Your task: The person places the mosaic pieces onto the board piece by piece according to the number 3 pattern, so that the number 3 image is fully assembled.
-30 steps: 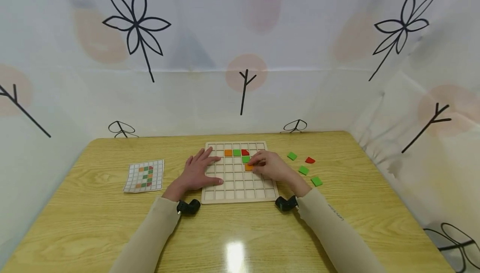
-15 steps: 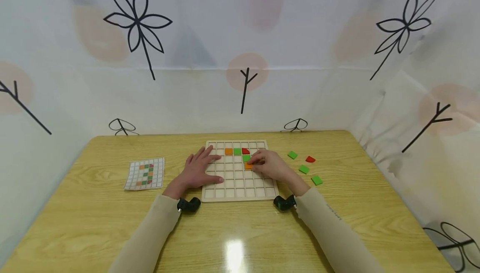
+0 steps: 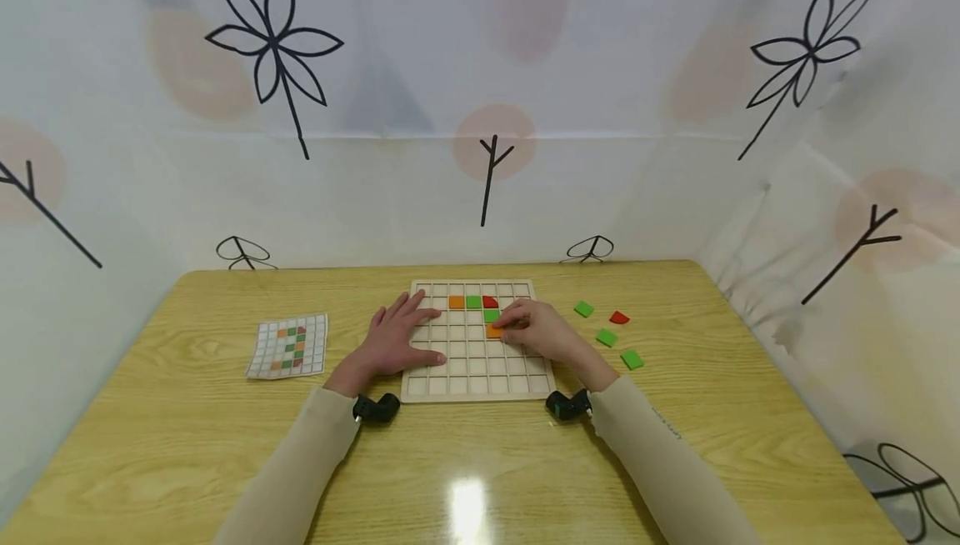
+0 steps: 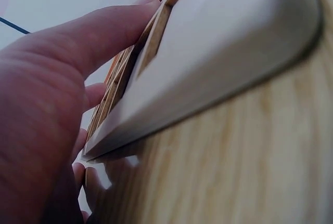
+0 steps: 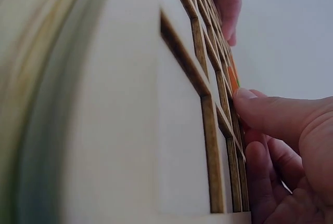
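A pale wooden grid board point(image 3: 480, 392) lies in the middle of the table. My left hand point(image 3: 393, 338) rests on the board's left side, fingers spread; its thumb point(image 4: 112, 29) lies on the grid in the left wrist view. My right hand point(image 3: 542, 330) pinches an orange square tile point(image 3: 493, 332) at a cell right of the board's centre. Just above that tile sits a green tile point(image 3: 491, 317). Along one upper row lie an orange tile point(image 3: 457, 302), a green tile point(image 3: 473, 302) and a red quarter-circle tile point(image 3: 490, 302). My right fingers partly hide the pinched tile.
Right of the board, three loose green tiles point(image 3: 607, 337) and a red quarter-circle piece point(image 3: 619, 317) lie on the table point(image 3: 420, 470). To the left is a paper card point(image 3: 258, 353) printed with a coloured grid pattern. A patterned cloth point(image 3: 405, 203) hangs behind.
My right hand has shifted the orange tile slightly left, closer under the green tile. My left hand has stayed in place on the board.
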Demonstrator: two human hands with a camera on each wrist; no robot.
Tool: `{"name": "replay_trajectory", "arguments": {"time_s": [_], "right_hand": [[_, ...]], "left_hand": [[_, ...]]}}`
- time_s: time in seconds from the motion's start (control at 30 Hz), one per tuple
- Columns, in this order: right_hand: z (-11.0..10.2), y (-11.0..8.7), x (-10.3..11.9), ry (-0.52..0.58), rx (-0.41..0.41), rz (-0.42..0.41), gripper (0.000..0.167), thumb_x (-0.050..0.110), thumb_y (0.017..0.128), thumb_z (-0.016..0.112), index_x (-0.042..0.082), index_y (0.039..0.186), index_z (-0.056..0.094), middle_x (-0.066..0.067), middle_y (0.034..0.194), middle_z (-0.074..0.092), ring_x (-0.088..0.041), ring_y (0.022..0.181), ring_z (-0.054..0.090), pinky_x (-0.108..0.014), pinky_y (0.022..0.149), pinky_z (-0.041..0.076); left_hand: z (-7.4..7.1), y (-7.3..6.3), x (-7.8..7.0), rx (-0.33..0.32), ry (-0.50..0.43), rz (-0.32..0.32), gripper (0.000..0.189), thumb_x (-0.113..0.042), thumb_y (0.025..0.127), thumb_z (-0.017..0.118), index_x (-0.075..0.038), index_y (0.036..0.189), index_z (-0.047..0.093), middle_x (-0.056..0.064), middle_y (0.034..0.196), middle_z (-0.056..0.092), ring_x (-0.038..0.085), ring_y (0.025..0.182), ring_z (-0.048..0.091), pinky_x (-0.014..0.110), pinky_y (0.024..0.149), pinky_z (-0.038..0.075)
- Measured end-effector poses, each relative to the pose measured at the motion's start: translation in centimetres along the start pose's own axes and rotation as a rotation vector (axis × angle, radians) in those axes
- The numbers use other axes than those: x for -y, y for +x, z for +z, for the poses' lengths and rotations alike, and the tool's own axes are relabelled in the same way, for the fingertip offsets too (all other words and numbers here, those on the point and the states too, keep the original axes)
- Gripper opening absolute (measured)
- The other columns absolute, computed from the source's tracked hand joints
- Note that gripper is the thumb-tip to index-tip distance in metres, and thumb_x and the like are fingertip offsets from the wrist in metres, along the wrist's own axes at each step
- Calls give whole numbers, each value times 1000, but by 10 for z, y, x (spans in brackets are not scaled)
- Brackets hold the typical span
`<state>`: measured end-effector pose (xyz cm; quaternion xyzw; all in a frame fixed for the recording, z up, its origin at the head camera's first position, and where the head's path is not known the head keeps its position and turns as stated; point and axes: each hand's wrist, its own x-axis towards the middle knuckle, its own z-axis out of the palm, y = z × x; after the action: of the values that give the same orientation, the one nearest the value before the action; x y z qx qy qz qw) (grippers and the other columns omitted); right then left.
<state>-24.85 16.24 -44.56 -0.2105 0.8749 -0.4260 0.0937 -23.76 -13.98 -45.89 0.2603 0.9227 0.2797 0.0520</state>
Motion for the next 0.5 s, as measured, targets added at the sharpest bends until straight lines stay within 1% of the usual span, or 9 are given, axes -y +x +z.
{"name": "replay_trajectory", "arguments": {"time_s": [0.2, 0.37, 0.5], "right_hand": [[0, 1, 0, -10, -2, 3, 17, 6, 90, 74, 9, 106, 79, -3, 113, 63, -23, 106, 57, -38, 89, 46], [1, 1, 2, -33, -2, -6, 17, 5, 90, 74, 7, 106, 79, -5, 113, 63, -25, 105, 57, -37, 87, 46], [1, 3, 3, -45, 0, 13, 17, 5, 90, 74, 9, 106, 79, -4, 114, 62, -24, 104, 55, -36, 85, 44]], "left_hand": [[-1, -1, -2, 3, -8, -3, 75, -48, 86, 75, -14, 148, 49, 14, 165, 15, 37, 151, 5, 65, 114, 3], [1, 0, 1, -1, -2, -3, 75, -49, 86, 75, -15, 148, 49, 13, 165, 14, 37, 151, 5, 65, 114, 3], [1, 0, 1, 0, -2, -6, 75, -49, 86, 75, -15, 148, 49, 12, 166, 14, 36, 151, 5, 65, 114, 3]]}}
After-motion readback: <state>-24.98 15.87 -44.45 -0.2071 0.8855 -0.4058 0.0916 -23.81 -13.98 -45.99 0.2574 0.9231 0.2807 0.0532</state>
